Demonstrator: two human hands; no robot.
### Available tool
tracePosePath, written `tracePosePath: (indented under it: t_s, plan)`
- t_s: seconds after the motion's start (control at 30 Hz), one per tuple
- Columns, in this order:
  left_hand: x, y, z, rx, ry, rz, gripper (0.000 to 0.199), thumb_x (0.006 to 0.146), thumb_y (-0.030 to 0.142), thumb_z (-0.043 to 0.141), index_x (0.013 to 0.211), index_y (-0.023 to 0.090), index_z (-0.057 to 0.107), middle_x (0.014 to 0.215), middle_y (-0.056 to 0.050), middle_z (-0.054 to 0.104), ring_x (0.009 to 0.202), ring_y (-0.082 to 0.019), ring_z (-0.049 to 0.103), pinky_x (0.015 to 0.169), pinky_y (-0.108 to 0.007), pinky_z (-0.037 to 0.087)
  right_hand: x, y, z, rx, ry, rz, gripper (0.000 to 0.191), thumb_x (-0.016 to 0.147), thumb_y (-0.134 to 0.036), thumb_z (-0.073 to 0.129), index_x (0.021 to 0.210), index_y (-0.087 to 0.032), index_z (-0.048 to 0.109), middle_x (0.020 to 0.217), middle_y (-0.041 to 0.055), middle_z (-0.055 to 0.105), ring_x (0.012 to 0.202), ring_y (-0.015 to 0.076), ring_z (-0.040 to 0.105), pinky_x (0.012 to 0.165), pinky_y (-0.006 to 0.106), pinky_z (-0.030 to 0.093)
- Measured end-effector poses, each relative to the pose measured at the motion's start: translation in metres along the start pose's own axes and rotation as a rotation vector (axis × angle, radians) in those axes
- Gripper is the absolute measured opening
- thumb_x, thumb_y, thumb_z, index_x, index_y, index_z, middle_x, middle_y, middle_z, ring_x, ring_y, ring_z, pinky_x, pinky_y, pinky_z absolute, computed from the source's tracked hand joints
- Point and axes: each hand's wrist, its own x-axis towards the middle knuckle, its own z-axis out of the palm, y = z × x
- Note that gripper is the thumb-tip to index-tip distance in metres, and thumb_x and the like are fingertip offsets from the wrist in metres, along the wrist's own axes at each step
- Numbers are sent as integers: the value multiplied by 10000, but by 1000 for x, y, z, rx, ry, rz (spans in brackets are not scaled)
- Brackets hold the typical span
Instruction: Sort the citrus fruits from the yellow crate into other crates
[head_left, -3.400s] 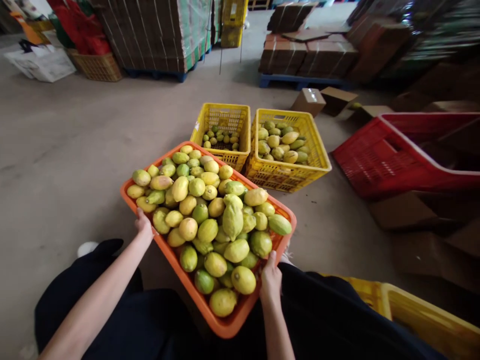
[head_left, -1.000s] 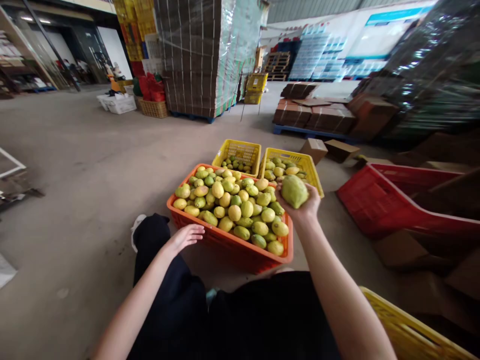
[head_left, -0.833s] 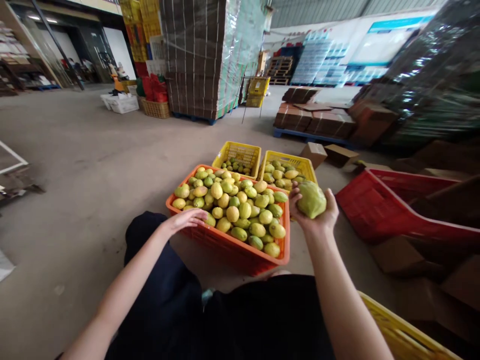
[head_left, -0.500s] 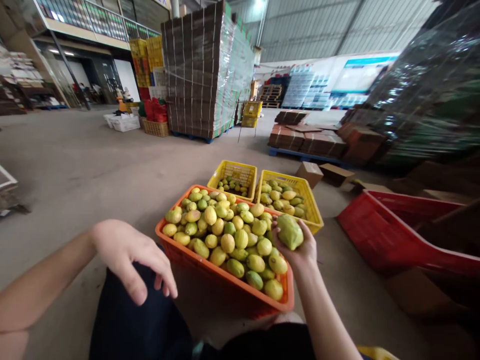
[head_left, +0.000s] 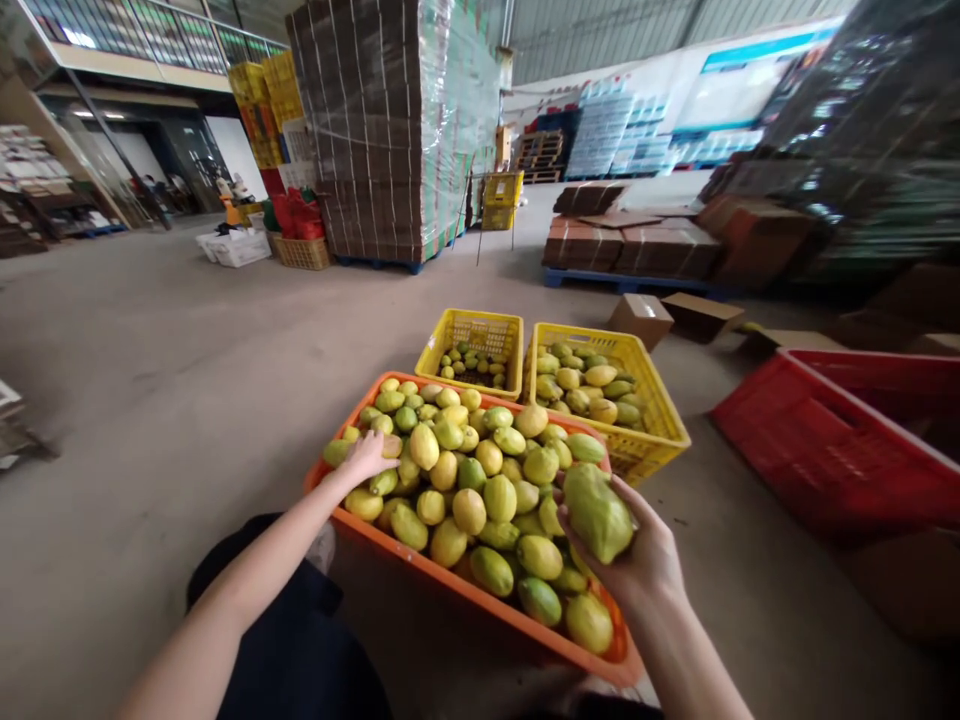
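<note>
An orange crate (head_left: 450, 600) in front of me is heaped with yellow and green fruits that look like small papayas. Toward the heap's left end, my left hand (head_left: 365, 458) has its thumb and fingers around a yellowish papaya (head_left: 391, 447) still lying among the others; the far fingers are partly hidden. My right hand (head_left: 651, 548) cups a larger, lumpy green papaya (head_left: 598, 512) from below, above the crate's right end. Its fingers curl round the fruit's sides.
Behind the orange crate stand two yellow crates: the left one (head_left: 429, 352) with a few small fruits low inside, the right one (head_left: 664, 430) holding larger fruits. A red crate (head_left: 787, 450) is at the right. Cardboard boxes (head_left: 641, 318) and a wrapped pallet stack (head_left: 367, 140) stand farther back.
My left hand has moved from above my knee, forward and right, onto a papaya in the heap. My right hand keeps its green papaya, now slightly lower and closer. The view has shifted a little.
</note>
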Motion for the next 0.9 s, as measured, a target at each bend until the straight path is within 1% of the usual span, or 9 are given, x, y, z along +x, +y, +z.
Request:
tracePosePath:
  t_s: [0.07, 0.17, 0.3, 0.37, 0.5, 0.6, 0.7, 0.8, 0.9]
  plan:
    - [3, -1, 3, 9, 6, 9, 416, 604, 408, 816, 829, 166, 563, 1069, -164, 619, 1299, -417, 468, 1063, -490, 347, 4, 3, 1, -8, 14, 21, 276, 774, -177, 613, 1050, -184, 615, 768, 77, 742, 663, 265, 734, 557, 409, 647]
    - [4, 3, 5, 9, 11, 17, 384, 633, 380, 802, 827, 155, 559, 997, -128, 622, 1276, -396, 488, 1028, -437, 380, 12, 10, 0, -3, -11, 54, 273, 769, -190, 647, 1039, -205, 613, 781, 60, 747, 688, 262, 740, 558, 393, 648]
    - [-3, 16, -1, 51, 24, 120, 450, 598, 313, 837, 934, 177, 570, 1096, -118, 616, 1258, -368, 497, 1037, -389, 368, 17, 19, 1, -43, -46, 85, 299, 754, -203, 677, 1044, -200, 609, 776, 52, 745, 699, 264, 743, 546, 375, 645]
    - [-13, 26, -7, 90, 27, 207, 488, 586, 318, 854, 971, 208, 576, 1129, -109, 613, 1196, -351, 533, 1034, -388, 378, 15, 23, 6, -75, -24, 94, 295, 757, -208, 670, 1045, -195, 608, 770, 52, 743, 689, 263, 742, 542, 372, 642]
    - [-43, 54, -18, 94, 70, 405, 482, 630, 406, 833, 1011, 243, 588, 1078, -69, 616, 1067, -303, 573, 994, -382, 416, 1, 30, 21, -105, 85, 75, 251, 774, -184, 628, 1025, -189, 616, 746, 52, 741, 670, 249, 738, 551, 365, 637]
    - [-63, 72, -23, 40, 121, 527, 501, 668, 457, 805, 1077, 244, 608, 1100, -69, 606, 1098, -289, 558, 1031, -368, 392, -9, 36, 30, -122, 97, 85, 217, 787, -175, 602, 1002, -171, 632, 734, 60, 740, 657, 244, 734, 549, 357, 631]
    - [-75, 81, -25, -28, 110, 523, 530, 674, 462, 803, 1125, 247, 625, 1147, -81, 601, 1169, -307, 524, 1080, -379, 358, -13, 42, 32, -139, 79, 89, 197, 806, -190, 586, 990, -152, 645, 740, 73, 742, 649, 240, 732, 545, 344, 623]
    - [-79, 83, -21, -50, 65, 500, 544, 687, 460, 797, 1161, 249, 630, 1176, -90, 601, 1195, -321, 504, 1101, -402, 343, -14, 48, 31, -108, 80, 77, 192, 843, -242, 564, 985, -151, 654, 731, 72, 740, 673, 238, 734, 559, 340, 622]
    - [-81, 80, -16, -44, 44, 569, 565, 715, 474, 775, 1207, 244, 621, 1184, -88, 603, 1172, -303, 521, 1092, -384, 355, -15, 51, 31, -64, 73, 68, 219, 877, -281, 521, 978, -148, 662, 725, 74, 739, 693, 239, 735, 570, 343, 623]
